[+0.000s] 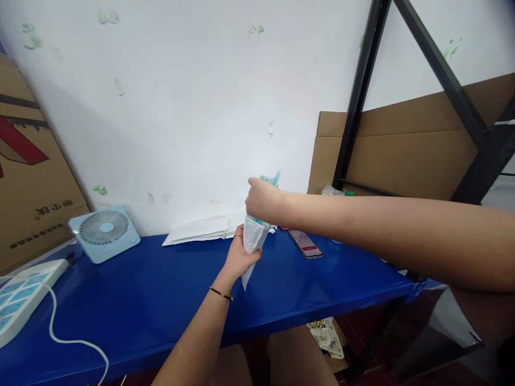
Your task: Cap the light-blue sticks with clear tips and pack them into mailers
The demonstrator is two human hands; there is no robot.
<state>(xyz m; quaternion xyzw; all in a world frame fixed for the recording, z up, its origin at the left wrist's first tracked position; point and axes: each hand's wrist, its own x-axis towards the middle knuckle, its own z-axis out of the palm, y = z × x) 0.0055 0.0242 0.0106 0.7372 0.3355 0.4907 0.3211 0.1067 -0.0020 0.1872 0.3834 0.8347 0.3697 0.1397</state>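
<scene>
My left hand [236, 258] is wrapped round a narrow white bag [253, 236], held tilted above the table with its pointed lower end hanging below my fingers. Just over the bag's mouth, my right hand [262, 201] is closed like a fist. Teal, stick-like pieces [276, 178], seemingly in clear plastic, stick out above that fist, and more teal shows below it at the bag's mouth. The hand hides most of these pieces, so their kind is unclear.
Flat white bags [197, 231] lie along the wall on the blue table [161, 289]. A phone [306, 244] rests beneath my right forearm. A light-blue fan [105, 231] and a white power strip [28, 297] with a cable are at left. A black metal frame [358, 91] rises at right.
</scene>
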